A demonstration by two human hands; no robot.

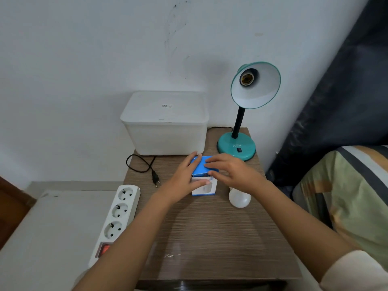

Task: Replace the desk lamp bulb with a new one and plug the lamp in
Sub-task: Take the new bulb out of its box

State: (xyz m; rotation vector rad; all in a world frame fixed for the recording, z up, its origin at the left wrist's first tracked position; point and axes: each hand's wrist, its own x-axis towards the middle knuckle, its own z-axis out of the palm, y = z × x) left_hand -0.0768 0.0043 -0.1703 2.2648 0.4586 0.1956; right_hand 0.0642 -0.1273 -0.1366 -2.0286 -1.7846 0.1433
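**Both hands on the bulb box, lamp socket bare**

Here, the two hands meet over a small blue-and-white bulb box [204, 179] standing near the middle of the wooden tabletop [210, 232]. The left hand [186, 177] wraps the box from its left side, thumb across the white front face and fingers [194, 157] reaching over the blue top, so it is gripping the box. The right hand [231, 170] lies over the top right of the box with its fingers [212, 162] stretched flat and loosely spread on the blue flap (whether they pinch anything cannot be told).

Just right of the box, partly under the right wrist, a white bulb [239, 199] lies on its side on the tabletop. Behind the hands stands the teal desk lamp [241, 141], its round base at the back right corner, its black neck upright and its shade [257, 87] tilted toward the camera; the brass socket [246, 78] inside the shade holds no bulb.

The lamp's black cord [139, 164] loops across the back left of the tabletop and ends in a plug [155, 177] lying loose, near the top end of a white power strip [117, 215] at the left edge. A white lidded plastic box [165, 124] sits against the wall, left of the lamp.
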